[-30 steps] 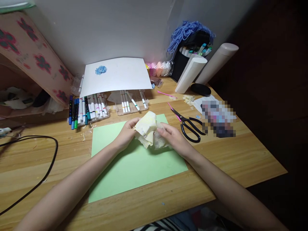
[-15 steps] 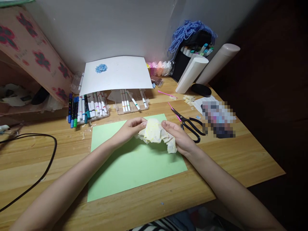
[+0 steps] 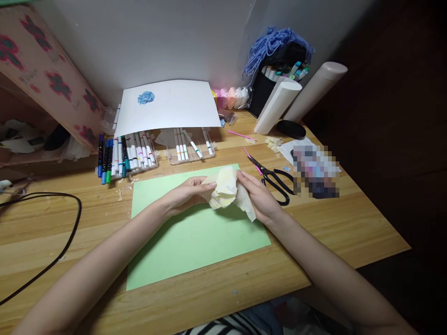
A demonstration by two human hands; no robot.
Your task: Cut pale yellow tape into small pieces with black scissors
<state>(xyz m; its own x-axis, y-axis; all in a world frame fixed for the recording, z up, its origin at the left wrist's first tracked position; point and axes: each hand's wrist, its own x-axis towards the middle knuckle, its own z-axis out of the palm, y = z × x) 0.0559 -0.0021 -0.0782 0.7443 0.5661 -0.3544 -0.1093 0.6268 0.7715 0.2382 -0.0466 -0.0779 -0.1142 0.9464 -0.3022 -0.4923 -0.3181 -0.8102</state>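
Note:
Both my hands hold a crumpled wad of pale yellow and white tissue paper (image 3: 226, 190) above the far edge of a light green paper sheet (image 3: 195, 237) lying on the wooden desk. My left hand (image 3: 186, 195) pinches the wad's left side with closed fingers. My right hand (image 3: 260, 197) grips its right side, and a loose flap hangs down by that palm.
Black scissors (image 3: 274, 179) lie just right of my right hand. Behind the green sheet stand clear trays of markers (image 3: 131, 153) and a white sheet (image 3: 167, 107) with a blue blob. Cylinders (image 3: 277, 107), a marker pot and blue yarn stand back right. A black cable (image 3: 52, 251) loops at left.
The tissue wad has been turned and squeezed between both hands; the hands drew slightly closer together and a flap now hangs at the right.

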